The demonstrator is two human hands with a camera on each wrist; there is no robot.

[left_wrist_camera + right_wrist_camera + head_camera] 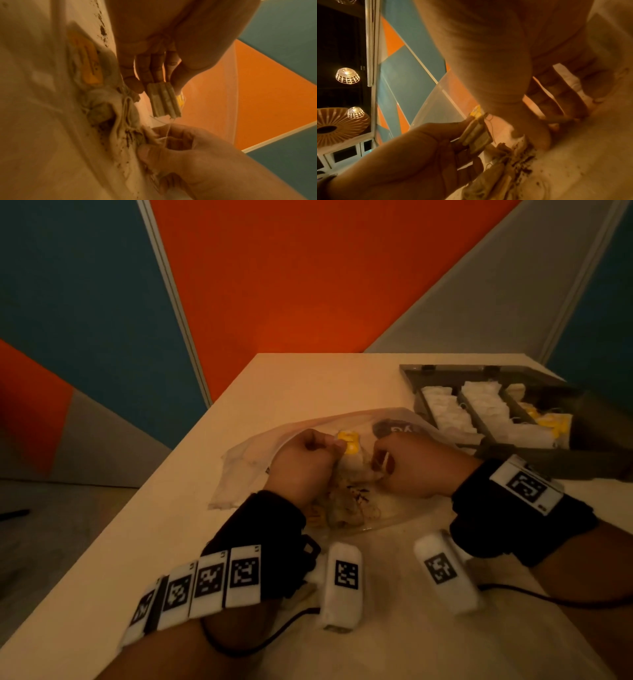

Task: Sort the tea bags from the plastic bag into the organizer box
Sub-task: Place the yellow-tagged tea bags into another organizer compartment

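A clear plastic bag [246, 467] lies open on the table, with a heap of crumpled tea bags [346, 508] and spilled tea crumbs inside. My left hand [337, 445] grips a small stack of tea bags [164, 101] with a yellow tag, held just above the heap. My right hand [380, 460] is close beside it and pinches a torn tea bag [150, 134] and its string in the heap. The grey organizer box [442, 371] stands open at the back right. Its compartments hold white tea bags, with yellow-tagged ones [551, 422] in the rightmost.
The pale table [171, 542] ends in an edge running along the left, with floor below it. Orange, blue and grey wall panels [308, 285] stand behind the table. Black cables [548, 597] trail from my wrist bands across the near table.
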